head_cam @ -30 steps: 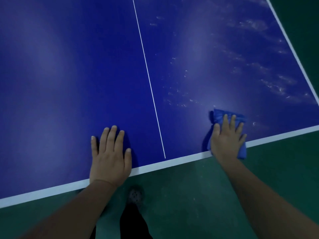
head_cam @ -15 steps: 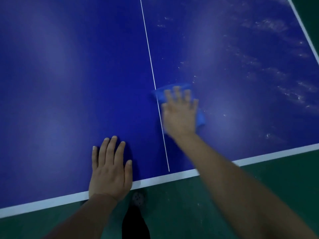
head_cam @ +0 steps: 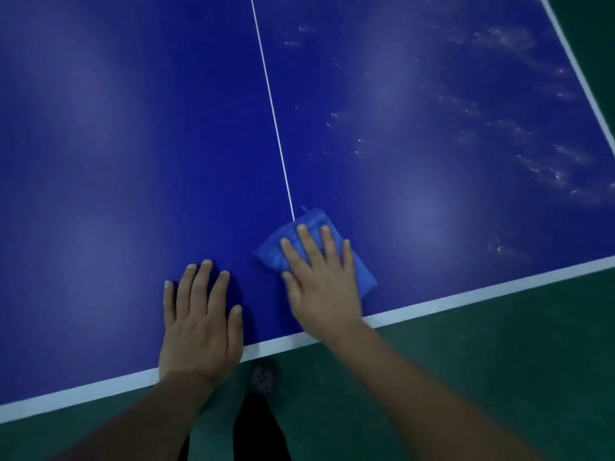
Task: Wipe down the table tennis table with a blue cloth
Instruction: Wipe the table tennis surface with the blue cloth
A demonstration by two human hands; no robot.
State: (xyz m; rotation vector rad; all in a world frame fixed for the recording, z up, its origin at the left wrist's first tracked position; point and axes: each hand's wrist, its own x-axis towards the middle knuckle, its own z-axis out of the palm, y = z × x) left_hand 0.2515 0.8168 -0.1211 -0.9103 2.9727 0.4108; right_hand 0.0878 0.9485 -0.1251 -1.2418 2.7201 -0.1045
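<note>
**Wiping in progress at the near edge, by the centre line**

Head view. The right hand [head_cam: 321, 284] lay flat on the blue cloth [head_cam: 364, 276], fingers straight and slightly spread, pressing the folded cloth onto the table tennis table [head_cam: 133, 144]. The cloth sat directly under that hand, showing past the fingertips and to either side, with its long axis running from upper left to lower right. Its far corner touched the near end of the white centre line [head_cam: 271, 104], and its near corner stopped just short of the white end line [head_cam: 482, 292]. The left hand [head_cam: 199, 327] rested palm down on the bare surface just beside the cloth, fingers straight and close together, holding nothing; it appeared to serve as a brace. The right hand was plainly the working hand.

Pale streaks of residue [head_cam: 539, 168] were noted across the right half, away to the right and beyond the cloth, well apart from it. In my judgement the next stroke needed to travel rightward and away. The left half showed only soft reflections.

Below the table edge were a green floor [head_cam: 499, 377], a dark trouser leg and a perforated shoe [head_cam: 263, 380]. Lighting was dim.
</note>
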